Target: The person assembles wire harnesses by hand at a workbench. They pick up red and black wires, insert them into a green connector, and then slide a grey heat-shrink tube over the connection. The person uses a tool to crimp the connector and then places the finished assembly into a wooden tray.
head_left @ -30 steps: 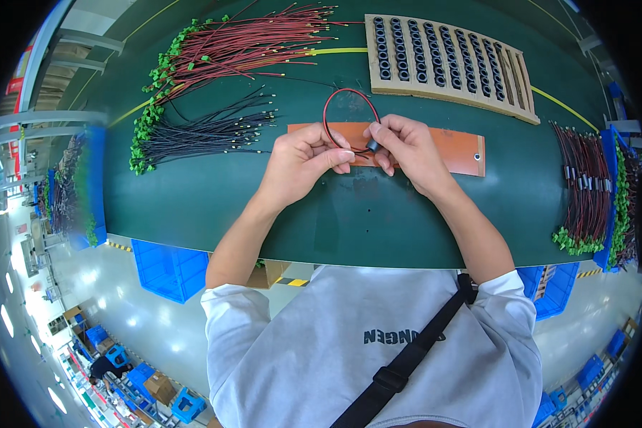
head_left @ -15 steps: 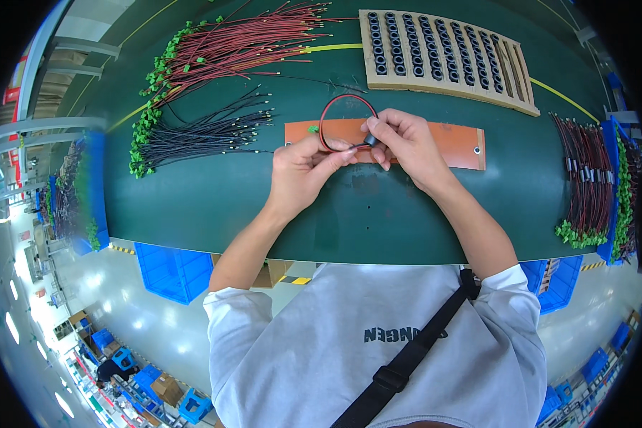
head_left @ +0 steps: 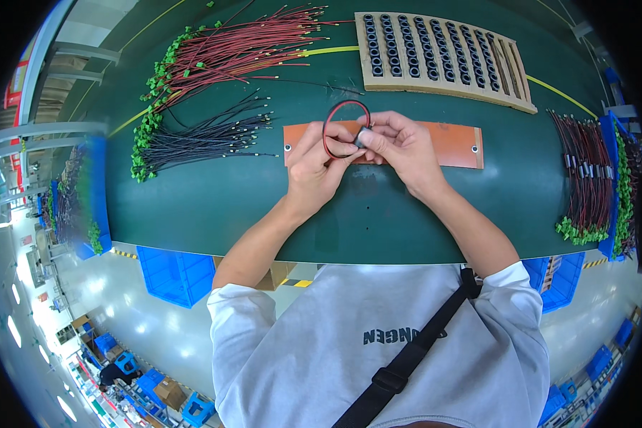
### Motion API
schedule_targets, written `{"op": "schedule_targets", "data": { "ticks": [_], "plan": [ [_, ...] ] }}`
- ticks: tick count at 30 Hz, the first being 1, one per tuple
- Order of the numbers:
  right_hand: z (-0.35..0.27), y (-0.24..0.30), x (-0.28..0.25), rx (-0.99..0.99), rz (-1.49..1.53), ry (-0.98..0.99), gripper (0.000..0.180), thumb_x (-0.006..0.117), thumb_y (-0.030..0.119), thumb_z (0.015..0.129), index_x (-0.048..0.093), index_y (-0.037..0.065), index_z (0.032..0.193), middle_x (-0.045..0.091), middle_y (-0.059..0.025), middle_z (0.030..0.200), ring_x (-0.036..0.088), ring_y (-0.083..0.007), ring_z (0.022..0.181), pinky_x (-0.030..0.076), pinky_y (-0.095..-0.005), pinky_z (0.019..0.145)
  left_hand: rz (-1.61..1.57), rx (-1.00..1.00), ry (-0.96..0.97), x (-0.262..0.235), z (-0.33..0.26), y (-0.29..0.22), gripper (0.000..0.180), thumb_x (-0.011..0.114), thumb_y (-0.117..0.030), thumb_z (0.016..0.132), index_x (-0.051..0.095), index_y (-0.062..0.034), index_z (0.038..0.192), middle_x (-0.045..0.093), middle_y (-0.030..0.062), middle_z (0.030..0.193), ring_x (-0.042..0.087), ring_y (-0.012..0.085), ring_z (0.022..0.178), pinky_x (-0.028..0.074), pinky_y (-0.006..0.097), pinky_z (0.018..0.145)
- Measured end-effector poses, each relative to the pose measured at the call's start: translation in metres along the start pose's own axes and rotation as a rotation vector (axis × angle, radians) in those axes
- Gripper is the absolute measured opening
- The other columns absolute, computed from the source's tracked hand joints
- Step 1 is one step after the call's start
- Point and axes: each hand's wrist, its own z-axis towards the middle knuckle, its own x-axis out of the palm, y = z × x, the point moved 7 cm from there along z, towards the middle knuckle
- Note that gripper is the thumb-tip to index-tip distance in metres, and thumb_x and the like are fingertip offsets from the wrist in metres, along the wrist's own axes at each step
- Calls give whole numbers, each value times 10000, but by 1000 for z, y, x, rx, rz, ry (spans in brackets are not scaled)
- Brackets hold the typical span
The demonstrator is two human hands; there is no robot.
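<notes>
Above an orange-brown board (head_left: 453, 146), my two hands meet with their fingertips close together. Closed in a pinch, my left hand (head_left: 319, 165) grips a red and black wire (head_left: 344, 103), which arches up in a loop above the fingers. My right hand (head_left: 408, 151) is closed on a small dark cylinder (head_left: 364, 135), its thumb lying against the side. The wire's loop runs down to the cylinder between the hands. Fingers cover the wire's ends, so I cannot tell how far it passes through.
A wooden tray (head_left: 442, 87) with rows of dark ring-shaped parts lies at the back right. Red wires (head_left: 242, 43) and black wires (head_left: 200, 135) with green connectors lie at left. Bundled wires (head_left: 585, 178) rest at the right edge beside a blue bin (head_left: 606, 150).
My left hand has moved right and slightly up, its fingers now right beside the cylinder. The cylinder has tilted and shifted slightly left, and the wire loop looks narrower.
</notes>
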Motion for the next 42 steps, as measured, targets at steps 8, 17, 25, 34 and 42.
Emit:
{"op": "schedule_targets", "data": {
  "ticks": [8,17,25,34,42],
  "plan": [
    [-6,1,-7,-68,-35,24,198,599,124,1043,669,-34,1140,717,-67,912,705,-115,799,585,-241,698,-51,-64,-15,4,-3,4,194,820,64,779,673,2,891,717,129,1030,697,221,949,596,321,765],
    [-28,40,7,-764,-1076,-56,91,636,67,981,621,1,1042,723,-139,886,733,-224,725,586,-322,602,-106,-235,56,9,-10,11,134,771,4,865,730,28,991,748,113,1131,738,182,952,599,292,847],
    [-30,75,-31,-690,-997,-253,55,607,60,1004,602,10,1025,721,-119,905,730,-217,756,573,-320,657,-296,-400,119,23,-20,29,383,750,-13,902,631,17,1265,716,154,1181,710,183,1004,564,311,931],
    [-53,83,-74,-727,-643,-74,81,524,-18,1027,602,-6,1042,688,-139,996,695,-193,809,572,-315,769,-403,-520,522,45,40,12,303,583,-152,1041,654,47,1259,718,147,1127,682,193,1054,532,332,966],
    [-44,64,-90,-630,-814,-211,139,645,14,968,689,14,1100,707,-85,980,685,-135,791,551,-258,733,-498,-640,676,86,31,23,142,661,-93,1000,720,35,1019,709,47,818,648,85,720,518,230,631]
  ]
}}
